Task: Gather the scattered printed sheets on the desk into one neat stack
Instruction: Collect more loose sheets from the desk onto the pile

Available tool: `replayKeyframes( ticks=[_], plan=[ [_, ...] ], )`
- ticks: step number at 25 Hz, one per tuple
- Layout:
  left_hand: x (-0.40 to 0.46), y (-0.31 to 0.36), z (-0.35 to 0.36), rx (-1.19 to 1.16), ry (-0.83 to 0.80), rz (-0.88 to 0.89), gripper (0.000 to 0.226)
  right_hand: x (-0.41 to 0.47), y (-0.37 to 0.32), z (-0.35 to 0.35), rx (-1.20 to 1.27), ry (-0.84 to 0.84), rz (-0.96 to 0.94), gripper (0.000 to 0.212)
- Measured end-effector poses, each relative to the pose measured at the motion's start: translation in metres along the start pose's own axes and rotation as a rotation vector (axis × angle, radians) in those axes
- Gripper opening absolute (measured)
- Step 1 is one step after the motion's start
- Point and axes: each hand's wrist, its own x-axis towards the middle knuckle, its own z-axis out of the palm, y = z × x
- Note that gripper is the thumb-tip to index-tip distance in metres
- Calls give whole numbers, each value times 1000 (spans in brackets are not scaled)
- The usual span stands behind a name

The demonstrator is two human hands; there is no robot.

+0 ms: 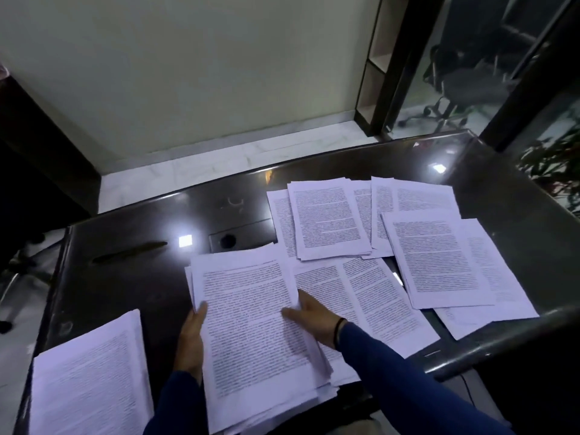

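Observation:
A loose bundle of printed sheets (251, 321) lies at the desk's near middle. My left hand (191, 337) grips its left edge, thumb on top. My right hand (314, 318) lies flat on its right side, fingers spread over the top page. Several more printed sheets are scattered to the right: two overlapping ones (373, 296) beside my right hand, a fan of pages (326, 215) farther back, and others (439, 259) towards the right edge. A separate thick stack of sheets (88, 381) sits at the near left corner.
The dark glossy desk (131, 277) has a cable port (227, 240) near its middle and a dark pen-like object (130, 251) to the left. An office chair (461, 86) stands beyond the glass at the back right. A plant (555, 164) is at the right.

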Motion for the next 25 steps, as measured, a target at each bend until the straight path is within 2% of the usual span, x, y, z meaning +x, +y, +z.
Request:
replayKeyframes(
  ticks=[4, 7, 9, 10, 13, 15, 18, 22, 25],
  plan=[
    [7, -9, 11, 270, 12, 52, 15, -6, -2, -34, -158, -68, 72, 42],
    [18, 1, 26, 455, 5, 94, 12, 10, -17, -98, -623, -121, 135, 28],
    [23, 9, 42, 602, -30, 167, 17, 28, -32, -142, -929, -5, 102, 26],
    [23, 14, 54, 654, -59, 203, 19, 39, -40, -161, -983, 79, 66, 23],
    [29, 25, 86, 792, -127, 259, 39, 81, -69, -206, -972, 243, -21, 17],
    [38, 30, 104, 847, -130, 263, 45, 117, -87, -229, -1021, 244, -87, 18],
    [53, 32, 120, 906, -96, 217, 52, 172, -114, -249, -1220, 142, -183, 28],
    [66, 31, 128, 975, -72, 169, 43, 233, -145, -231, -1734, -153, -528, 61],
    [71, 33, 134, 1003, -58, 155, 36, 263, -160, -206, -2019, -301, -586, 61]
  ],
)
